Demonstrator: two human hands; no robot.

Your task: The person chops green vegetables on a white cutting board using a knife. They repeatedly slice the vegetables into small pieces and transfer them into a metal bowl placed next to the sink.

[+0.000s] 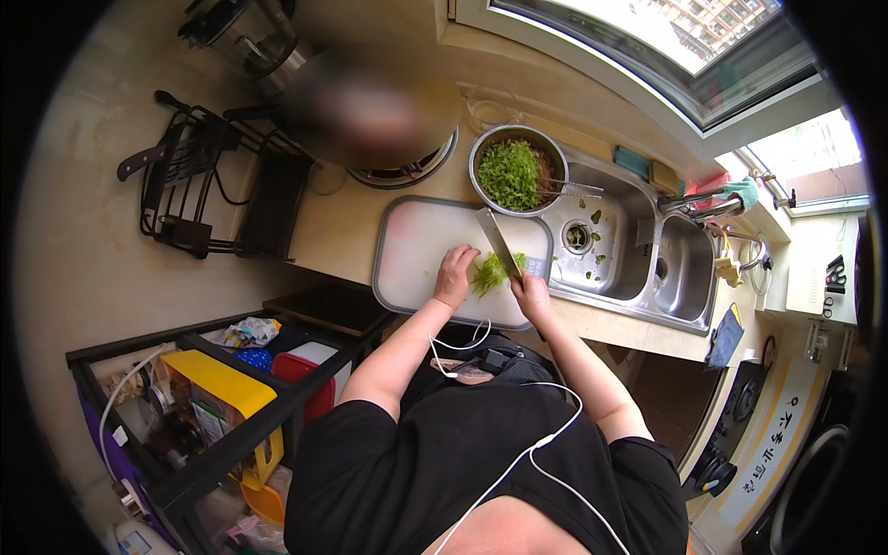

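My right hand (532,297) grips the handle of a kitchen knife (497,239), its wide blade pointing away from me over the cutting board. Thin green shreds of a leafy vegetable (492,274) lie in a small pile beside and under the blade. To their left, my left hand (455,276) rests on the white cutting board (409,250) with its fingertips near the pile; whether it touches any shreds is unclear. Just beyond the board, a steel bowl (476,182) holds chopped greens (510,175) and a brownish mixture, with metal tongs or chopsticks (579,186) leaning out over its right side.
A double steel sink (624,208) with green scraps adjoins the board on the right, its faucet (701,208) at the back. Left of the board stand a black rack (201,187) with a knife and a blender (260,45). A white cable (499,479) hangs across my front.
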